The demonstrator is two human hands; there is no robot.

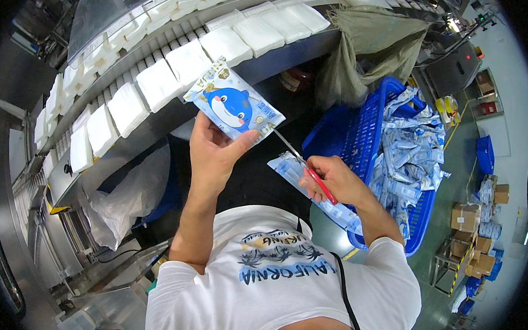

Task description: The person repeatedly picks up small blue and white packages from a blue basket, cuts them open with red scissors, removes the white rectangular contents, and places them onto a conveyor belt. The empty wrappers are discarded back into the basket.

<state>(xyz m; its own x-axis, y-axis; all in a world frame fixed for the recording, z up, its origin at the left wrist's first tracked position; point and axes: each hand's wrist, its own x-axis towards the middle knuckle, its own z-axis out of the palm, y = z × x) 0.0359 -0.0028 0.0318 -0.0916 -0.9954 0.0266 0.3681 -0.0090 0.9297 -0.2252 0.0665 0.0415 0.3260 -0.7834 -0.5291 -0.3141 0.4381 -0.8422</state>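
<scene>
My left hand point(217, 151) grips a soft printed wipes packet point(231, 100) by its lower edge. A blue cartoon whale decorates its front, which faces up. My right hand point(333, 178) holds scissors with red handles point(319, 185). Their metal blades point up and left, with the tips at the packet's lower right corner; whether they cut into the film cannot be told. A light-blue and white wrapper point(333, 217) hangs below my right hand. I cannot tell if that hand also holds it.
Stacks of folded white wipes point(188, 63) line a curved roller conveyor point(150, 60) ahead and left. On my right, a blue plastic basket point(370, 126) bears many crumpled wrappers point(410, 146). A grey-green woven sack point(380, 40) drapes behind it. Clear plastic sheeting point(126, 197) hangs at left.
</scene>
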